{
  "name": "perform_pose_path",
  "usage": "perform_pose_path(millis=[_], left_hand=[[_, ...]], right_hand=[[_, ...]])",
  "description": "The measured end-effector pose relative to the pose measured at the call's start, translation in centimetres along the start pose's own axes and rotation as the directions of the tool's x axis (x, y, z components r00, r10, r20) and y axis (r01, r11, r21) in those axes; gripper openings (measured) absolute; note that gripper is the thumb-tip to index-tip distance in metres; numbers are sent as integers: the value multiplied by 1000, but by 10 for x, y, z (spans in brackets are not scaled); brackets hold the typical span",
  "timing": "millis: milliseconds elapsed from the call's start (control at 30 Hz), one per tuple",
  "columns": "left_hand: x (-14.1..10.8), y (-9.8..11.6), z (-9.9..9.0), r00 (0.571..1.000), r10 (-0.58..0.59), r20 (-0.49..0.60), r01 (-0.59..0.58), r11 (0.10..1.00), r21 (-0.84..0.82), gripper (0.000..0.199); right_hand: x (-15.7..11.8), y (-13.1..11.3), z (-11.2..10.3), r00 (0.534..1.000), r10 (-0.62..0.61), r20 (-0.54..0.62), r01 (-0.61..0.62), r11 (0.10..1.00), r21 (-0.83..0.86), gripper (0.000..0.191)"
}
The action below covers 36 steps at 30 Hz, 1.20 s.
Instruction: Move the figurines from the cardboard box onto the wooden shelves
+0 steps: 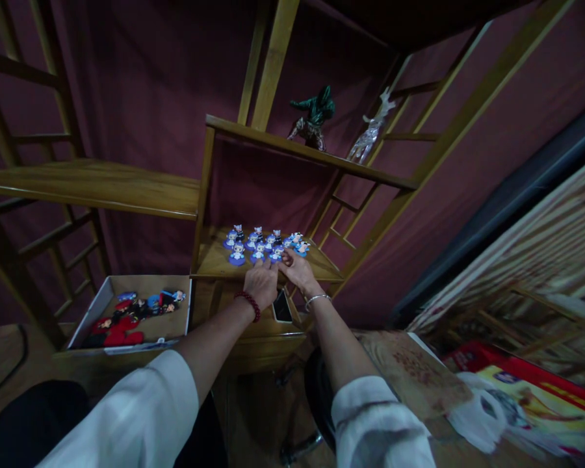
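Small figurines with purple and blue bases stand in rows on a wooden shelf [214, 263]. A front-row figurine [276, 253] at the right is between my hands. My right hand [297, 270], a silver bracelet at its wrist, has its thumb and fingers closed at that figurine's right side. My left hand [260, 283], with a red bead bracelet, is curled at the bases of the front row, fingertips against the same figurine. Nearest my left fingers is another front figurine [259, 251]. A third one [236, 253] stands farther left. The fingertips are partly hidden.
An open cardboard box [100, 302] at the left holds several red, black and blue figures. A phone [282, 307] lies below my hands. On the upper shelf stand a green statue [316, 110] and a clear deer [370, 133]. A black stool [319, 390] is below.
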State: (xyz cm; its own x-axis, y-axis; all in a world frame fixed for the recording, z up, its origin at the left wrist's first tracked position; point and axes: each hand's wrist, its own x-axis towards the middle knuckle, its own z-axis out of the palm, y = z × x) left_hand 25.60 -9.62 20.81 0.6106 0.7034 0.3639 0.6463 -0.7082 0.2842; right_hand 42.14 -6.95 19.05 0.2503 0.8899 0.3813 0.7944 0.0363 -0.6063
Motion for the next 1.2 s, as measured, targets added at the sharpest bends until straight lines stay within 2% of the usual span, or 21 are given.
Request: perform_pose_path(millis=[233,367,600,933,1200], left_hand=[[-12,-4,7,987,125,-103,-131,990,-51,43],[-14,-5,5,989,131,-70,-135,989,-54,38],[-13,-4,3,987,141,-77,-143,990,-18,43],[-11,-3,4,983,153,-100,-150,988,37,39],[-12,-2,5,979,168,-112,-168,986,11,41]], right_hand=[[-6,0,0,999,40,-24,-40,999,17,45],[-3,-1,2,996,89,-24,-89,996,-21,49],[-4,-9,2,996,81,-31,-84,991,-107,51],[-7,-13,0,993,104,-61,-112,984,-141,44],[-9,-15,0,993,94,-76,-105,981,-166,36]])
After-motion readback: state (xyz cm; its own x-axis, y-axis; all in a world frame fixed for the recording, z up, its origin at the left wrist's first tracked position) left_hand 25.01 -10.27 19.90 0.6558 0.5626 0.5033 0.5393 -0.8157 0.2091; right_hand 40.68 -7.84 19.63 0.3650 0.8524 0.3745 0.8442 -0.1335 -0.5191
